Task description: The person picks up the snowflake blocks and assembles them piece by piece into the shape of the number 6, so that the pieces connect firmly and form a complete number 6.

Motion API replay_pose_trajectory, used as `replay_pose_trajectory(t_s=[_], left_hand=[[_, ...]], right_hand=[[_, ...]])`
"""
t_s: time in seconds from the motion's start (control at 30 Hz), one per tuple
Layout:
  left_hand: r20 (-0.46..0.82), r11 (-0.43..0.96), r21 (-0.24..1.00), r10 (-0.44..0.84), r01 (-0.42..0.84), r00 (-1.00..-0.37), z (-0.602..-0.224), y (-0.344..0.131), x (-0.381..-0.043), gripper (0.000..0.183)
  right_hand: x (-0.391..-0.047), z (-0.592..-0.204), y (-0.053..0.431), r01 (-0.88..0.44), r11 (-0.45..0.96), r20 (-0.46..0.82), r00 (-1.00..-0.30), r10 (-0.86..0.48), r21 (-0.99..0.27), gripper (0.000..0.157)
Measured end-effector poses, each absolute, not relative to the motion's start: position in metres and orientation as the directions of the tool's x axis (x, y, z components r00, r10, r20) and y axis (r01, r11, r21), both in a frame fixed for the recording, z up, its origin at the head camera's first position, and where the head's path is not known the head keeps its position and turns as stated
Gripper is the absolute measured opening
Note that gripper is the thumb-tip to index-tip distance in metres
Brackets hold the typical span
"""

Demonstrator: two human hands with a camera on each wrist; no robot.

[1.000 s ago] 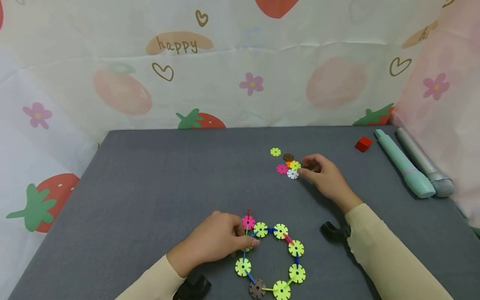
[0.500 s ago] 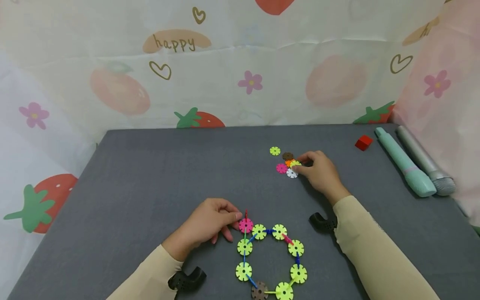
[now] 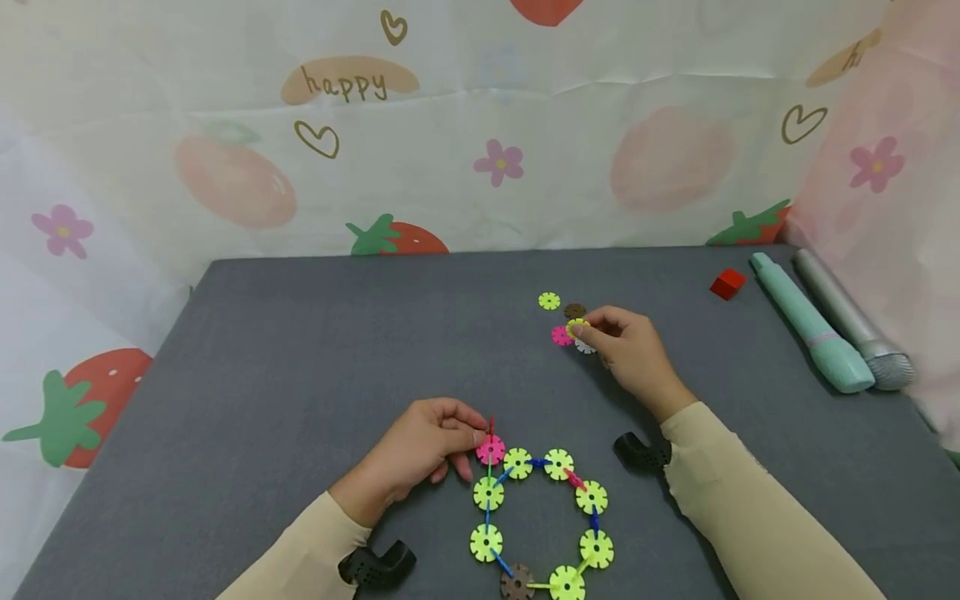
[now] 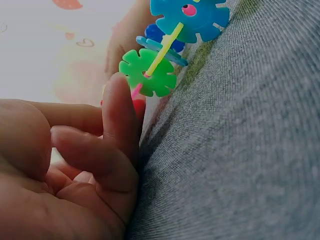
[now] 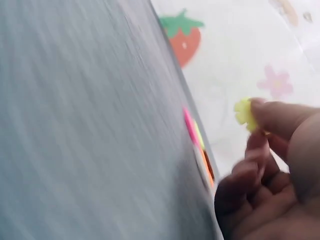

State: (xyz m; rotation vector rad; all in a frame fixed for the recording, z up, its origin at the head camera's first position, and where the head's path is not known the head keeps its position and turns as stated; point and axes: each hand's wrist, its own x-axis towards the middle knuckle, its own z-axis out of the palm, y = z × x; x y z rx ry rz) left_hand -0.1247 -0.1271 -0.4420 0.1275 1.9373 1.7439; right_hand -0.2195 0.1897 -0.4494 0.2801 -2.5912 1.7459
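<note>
My right hand (image 3: 636, 357) pinches a yellow notched building disc (image 5: 244, 113) between thumb and fingertips, held above the small pile at the back. That pile has a pink disc (image 3: 560, 336), a brown disc (image 3: 574, 311) and a partly covered white disc (image 3: 586, 347). Nearer the front lies a ring of linked yellow-green discs (image 3: 592, 497) with one brown disc (image 3: 517, 582), joined by coloured sticks. My left hand (image 3: 420, 446) holds the left edge of a pink disc (image 3: 492, 450) at the ring's upper left corner. A red stick (image 3: 491, 426) points away from that disc.
One loose yellow disc (image 3: 549, 301) lies just behind the pile. At the back right are a red cube (image 3: 727, 284), a mint-green microphone (image 3: 813, 325) and a silver microphone (image 3: 855, 321). Printed cloth hangs behind the grey table (image 3: 300, 375).
My right hand has reached left into the pile, taken hold of the yellow disc and lifted it. The left hand has shifted from the ring's left side to the pink disc.
</note>
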Motion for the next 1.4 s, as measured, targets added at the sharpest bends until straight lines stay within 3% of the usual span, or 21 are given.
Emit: replay_pose_trajectory(t_s=[0.17, 0.47, 0.73, 1.4], left_hand=[[-0.309, 0.147, 0.951, 0.417, -0.272, -0.855, -0.443, -0.127, -0.125, 0.024], [-0.294, 0.152, 0.955, 0.409, -0.253, -0.864, -0.443, -0.124, -0.123, 0.019], [-0.289, 0.153, 0.957, 0.403, -0.247, -0.869, -0.442, -0.122, -0.122, 0.018], [-0.261, 0.136, 0.965, 0.365, -0.226, -0.894, -0.443, -0.121, -0.119, 0.015]], right_hand=[[-0.21, -0.442, 0.172, -0.129, 0.267, 0.04, -0.948, -0.316, -0.955, 0.017], [-0.196, -0.437, 0.147, -0.017, 0.279, -0.144, -0.825, -0.546, -0.96, 0.019], [-0.186, -0.438, 0.136, 0.023, 0.273, -0.185, -0.788, -0.588, -0.962, 0.019], [-0.181, -0.441, 0.126, 0.101, 0.24, -0.228, -0.776, -0.589, -0.965, 0.022]])
